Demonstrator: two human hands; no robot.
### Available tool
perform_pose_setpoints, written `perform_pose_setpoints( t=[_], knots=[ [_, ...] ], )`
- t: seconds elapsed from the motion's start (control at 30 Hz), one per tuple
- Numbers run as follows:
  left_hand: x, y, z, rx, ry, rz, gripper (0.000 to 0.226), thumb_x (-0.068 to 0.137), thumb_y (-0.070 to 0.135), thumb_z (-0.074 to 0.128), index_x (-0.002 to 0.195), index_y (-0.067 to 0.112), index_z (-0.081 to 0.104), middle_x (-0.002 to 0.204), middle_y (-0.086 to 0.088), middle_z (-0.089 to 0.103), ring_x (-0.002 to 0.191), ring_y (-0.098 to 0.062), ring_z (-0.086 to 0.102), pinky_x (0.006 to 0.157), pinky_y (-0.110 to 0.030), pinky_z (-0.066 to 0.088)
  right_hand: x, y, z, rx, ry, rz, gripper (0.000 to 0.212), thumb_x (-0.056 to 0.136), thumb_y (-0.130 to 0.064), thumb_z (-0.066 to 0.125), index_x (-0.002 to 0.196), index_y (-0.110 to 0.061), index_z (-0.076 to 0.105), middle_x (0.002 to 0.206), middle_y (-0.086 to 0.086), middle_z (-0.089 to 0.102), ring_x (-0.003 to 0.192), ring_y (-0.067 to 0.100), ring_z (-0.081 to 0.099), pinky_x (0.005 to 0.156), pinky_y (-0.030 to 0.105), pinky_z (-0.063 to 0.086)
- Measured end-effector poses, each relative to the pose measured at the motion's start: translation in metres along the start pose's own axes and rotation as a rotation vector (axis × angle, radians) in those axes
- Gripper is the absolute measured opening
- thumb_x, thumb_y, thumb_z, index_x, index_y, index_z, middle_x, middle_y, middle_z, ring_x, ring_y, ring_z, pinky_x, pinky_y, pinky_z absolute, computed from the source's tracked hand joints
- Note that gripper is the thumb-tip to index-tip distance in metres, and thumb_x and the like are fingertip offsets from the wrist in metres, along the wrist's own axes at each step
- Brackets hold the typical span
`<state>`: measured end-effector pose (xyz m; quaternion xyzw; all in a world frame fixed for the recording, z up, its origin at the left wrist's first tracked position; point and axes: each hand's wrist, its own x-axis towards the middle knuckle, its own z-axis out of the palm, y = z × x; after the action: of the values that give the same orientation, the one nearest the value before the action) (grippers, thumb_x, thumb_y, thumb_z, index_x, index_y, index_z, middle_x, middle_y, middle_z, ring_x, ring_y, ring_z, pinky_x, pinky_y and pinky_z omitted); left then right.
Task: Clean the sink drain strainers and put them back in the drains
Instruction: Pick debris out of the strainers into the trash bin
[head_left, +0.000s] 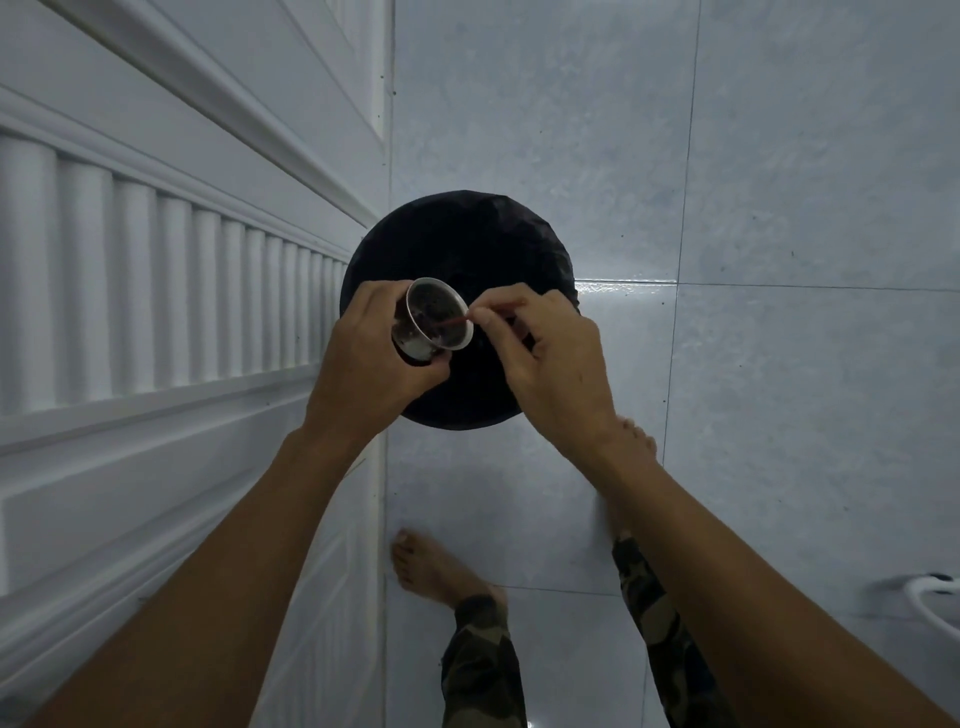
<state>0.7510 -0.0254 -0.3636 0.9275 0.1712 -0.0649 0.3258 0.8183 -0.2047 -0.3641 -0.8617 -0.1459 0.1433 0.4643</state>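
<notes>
Fingers (498, 312) of our right hand (550, 364) pinch a thin reddish stick (454, 323) inside the round metal drain strainer (415, 347), which our left hand (363, 364) grips over the round black bin (467, 234). We judge debris-scraping underway; next, pry muck loose.

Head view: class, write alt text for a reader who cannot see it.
A left hand holds a dirty metal drain strainer above a black bin, while the right hand pinches a thin stick poking into it. Bare feet stand on pale tiles beside a white door.
</notes>
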Motion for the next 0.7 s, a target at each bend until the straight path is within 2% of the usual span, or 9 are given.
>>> perform_pose_setpoints(
  t=[0.07,0.2,0.27,0.37,0.43,0.53,0.63,0.7],
  knots=[
    [0.0,-0.001,0.001,-0.006,-0.014,0.007,0.069,0.075,0.025,0.091,0.133,0.006,0.059,0.129,-0.011,0.062,0.115,-0.018,0.059,0.096,-0.008,0.04,0.001,-0.005,0.006,-0.015,0.001,-0.043,0.018,0.102,-0.03,0.061,0.11,-0.021,0.075,0.096,-0.009,0.073,0.085,0.007,0.059,0.073,0.025,0.056],
    [-0.001,-0.004,-0.002,-0.009,-0.004,-0.013,0.069,0.073,0.022,0.09,0.133,0.007,0.06,0.128,-0.01,0.062,0.114,-0.016,0.059,0.093,-0.001,0.039,0.013,0.006,0.004,-0.024,0.026,0.085,0.016,0.104,-0.028,0.062,0.111,-0.021,0.075,0.098,-0.008,0.075,0.09,0.013,0.063,0.077,0.036,0.059],
    [0.0,-0.004,-0.004,-0.009,0.0,-0.011,0.068,0.073,0.022,0.091,0.132,0.006,0.06,0.128,-0.011,0.063,0.114,-0.018,0.06,0.093,-0.001,0.039,0.007,0.005,0.003,-0.012,0.025,0.053,0.016,0.103,-0.029,0.062,0.11,-0.021,0.075,0.097,-0.008,0.075,0.088,0.013,0.063,0.076,0.034,0.058],
    [0.003,-0.002,-0.004,-0.001,-0.021,0.004,0.069,0.073,0.021,0.091,0.133,0.005,0.06,0.129,-0.013,0.063,0.116,-0.023,0.062,0.097,-0.011,0.043,0.001,-0.004,0.009,0.012,0.048,0.009,0.025,0.102,-0.035,0.057,0.112,-0.022,0.075,0.095,-0.008,0.075,0.087,0.011,0.062,0.075,0.028,0.056],
    [0.004,0.001,-0.002,0.004,-0.024,0.007,0.068,0.074,0.021,0.09,0.133,0.004,0.06,0.129,-0.013,0.062,0.117,-0.024,0.062,0.099,-0.018,0.045,0.003,-0.005,0.012,0.039,0.066,0.045,0.024,0.103,-0.033,0.058,0.112,-0.02,0.075,0.096,-0.006,0.075,0.087,0.013,0.062,0.075,0.031,0.057],
    [0.006,-0.002,-0.004,0.021,-0.015,0.009,0.069,0.074,0.021,0.09,0.134,0.004,0.059,0.129,-0.014,0.062,0.117,-0.025,0.061,0.099,-0.015,0.043,-0.002,-0.002,0.011,0.023,-0.001,0.088,0.018,0.103,-0.027,0.063,0.113,-0.019,0.075,0.097,-0.004,0.075,0.089,0.014,0.062,0.075,0.036,0.057],
    [0.007,-0.008,-0.006,0.05,-0.033,-0.005,0.074,0.073,0.023,0.091,0.137,0.006,0.057,0.13,-0.014,0.06,0.119,-0.026,0.06,0.1,-0.027,0.048,-0.012,0.004,0.002,0.044,-0.009,0.12,0.017,0.103,-0.028,0.064,0.113,-0.02,0.075,0.099,-0.005,0.074,0.092,0.015,0.063,0.078,0.036,0.058],
    [0.006,-0.01,-0.005,0.038,-0.064,-0.019,0.078,0.073,0.026,0.091,0.139,0.009,0.053,0.131,-0.01,0.06,0.119,-0.023,0.059,0.098,-0.029,0.049,-0.013,0.007,-0.001,0.077,-0.008,0.119,0.018,0.102,-0.031,0.063,0.113,-0.022,0.074,0.1,-0.007,0.074,0.092,0.015,0.064,0.08,0.033,0.059]
  ],
)
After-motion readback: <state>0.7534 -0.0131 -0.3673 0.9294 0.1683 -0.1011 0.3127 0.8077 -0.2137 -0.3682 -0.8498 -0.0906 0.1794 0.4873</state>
